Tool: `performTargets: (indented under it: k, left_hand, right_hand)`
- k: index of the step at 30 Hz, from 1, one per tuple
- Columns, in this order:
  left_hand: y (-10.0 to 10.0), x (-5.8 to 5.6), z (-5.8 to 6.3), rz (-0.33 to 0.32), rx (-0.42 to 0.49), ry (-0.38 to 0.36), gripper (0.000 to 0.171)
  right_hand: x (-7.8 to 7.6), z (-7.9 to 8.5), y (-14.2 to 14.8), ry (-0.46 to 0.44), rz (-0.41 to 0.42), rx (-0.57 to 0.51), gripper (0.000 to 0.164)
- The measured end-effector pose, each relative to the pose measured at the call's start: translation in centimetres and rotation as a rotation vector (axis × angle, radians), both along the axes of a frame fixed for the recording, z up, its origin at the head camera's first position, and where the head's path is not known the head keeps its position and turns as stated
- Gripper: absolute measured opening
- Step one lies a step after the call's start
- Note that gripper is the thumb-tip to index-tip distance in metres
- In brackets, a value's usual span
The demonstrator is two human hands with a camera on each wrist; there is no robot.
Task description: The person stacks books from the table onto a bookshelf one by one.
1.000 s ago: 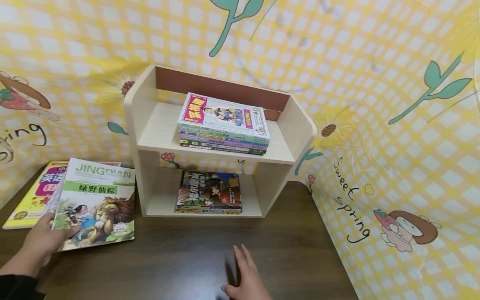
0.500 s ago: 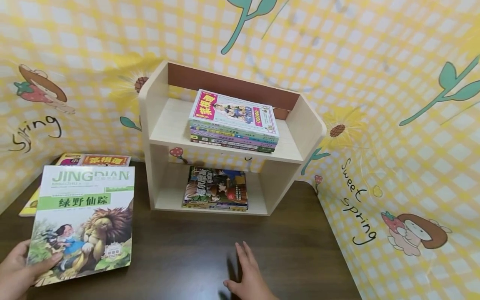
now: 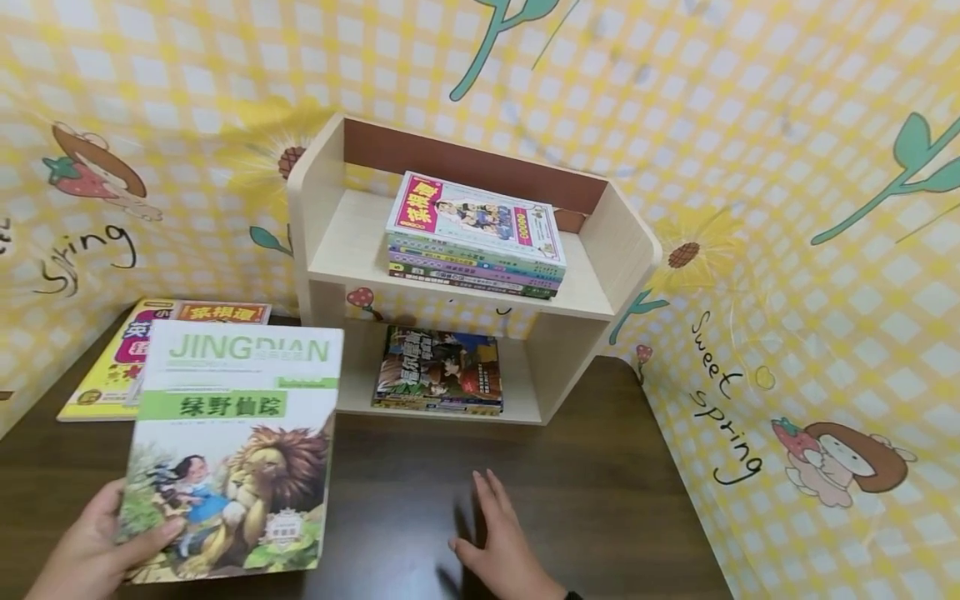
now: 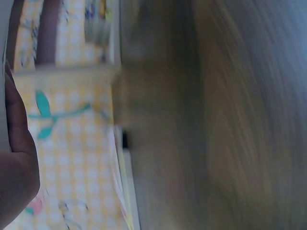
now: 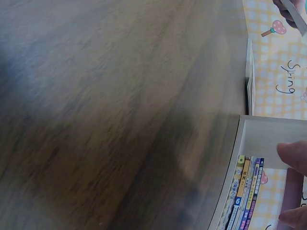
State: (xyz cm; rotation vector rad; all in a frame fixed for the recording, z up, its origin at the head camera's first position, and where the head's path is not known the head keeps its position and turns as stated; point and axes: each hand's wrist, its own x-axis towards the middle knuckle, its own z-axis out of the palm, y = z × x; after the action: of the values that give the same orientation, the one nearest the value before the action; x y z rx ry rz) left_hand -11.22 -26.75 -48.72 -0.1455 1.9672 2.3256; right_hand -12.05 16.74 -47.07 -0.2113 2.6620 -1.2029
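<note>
My left hand [image 3: 97,542] grips a book [image 3: 236,450] by its lower left corner, thumb on the front cover and fingers behind. The cover is white and green with a lion and a child in blue. It is raised above the table, front cover toward the head camera. In the left wrist view, part of the left hand [image 4: 19,153] shows at the left edge beside the book's pale edge. My right hand [image 3: 502,537] is over the front of the table with fingers extended and nothing held. The right wrist view catches only its fingertips [image 5: 293,157].
A pale two-tier shelf [image 3: 465,300] stands on the dark table [image 3: 420,475]. A book stack [image 3: 476,237] lies on its upper tier, another stack [image 3: 438,371] on its lower tier. More books [image 3: 97,383] lie left of it. A yellow checked cloth [image 3: 750,275] hangs behind.
My left hand has lifted the lion book off the pile at the left and brought it nearer and rightward. The right hand has barely moved; the head view has shifted slightly.
</note>
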Motion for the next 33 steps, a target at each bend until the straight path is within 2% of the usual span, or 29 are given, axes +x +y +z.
performTargets:
  k: [6,9,12,17,20,24,28,33]
  left_hand:
    - [6.1,-0.6,0.2,-0.093,0.148,0.167,0.05]
    - [8.8,-0.9,0.2,-0.115,0.174,0.195,0.05]
    - [11.2,-1.1,0.2,-0.123,0.149,0.179,0.047]
    - [14.6,-1.8,0.8,-0.087,0.072,0.069,0.045]
    - [15.9,-2.3,1.0,-0.065,0.065,0.021,0.052]
    - [16.9,-3.0,1.2,-0.035,0.059,0.008,0.055]
    - [17.7,-3.4,1.2,0.001,0.052,0.035,0.051]
    - [19.1,-3.5,1.0,0.023,0.043,0.072,0.051]
  right_hand:
    - [-0.7,0.6,-0.1,0.051,-0.003,-0.065,0.069]
    - [-1.3,1.1,-0.6,0.054,-0.016,-0.128,0.062]
    - [-1.6,1.6,-1.4,0.034,-0.035,-0.248,0.058]
    - [-1.8,2.0,-3.0,-0.031,-0.108,-0.526,0.055]
    - [-1.9,1.9,-3.7,-0.018,-0.131,-0.634,0.056]
    - [-1.7,1.5,-4.3,0.026,-0.154,-0.658,0.055]
    - [-1.4,1.2,-4.5,0.02,-0.21,-0.688,0.056]
    - [-1.1,0.8,-4.5,0.066,-0.333,-0.704,0.055]
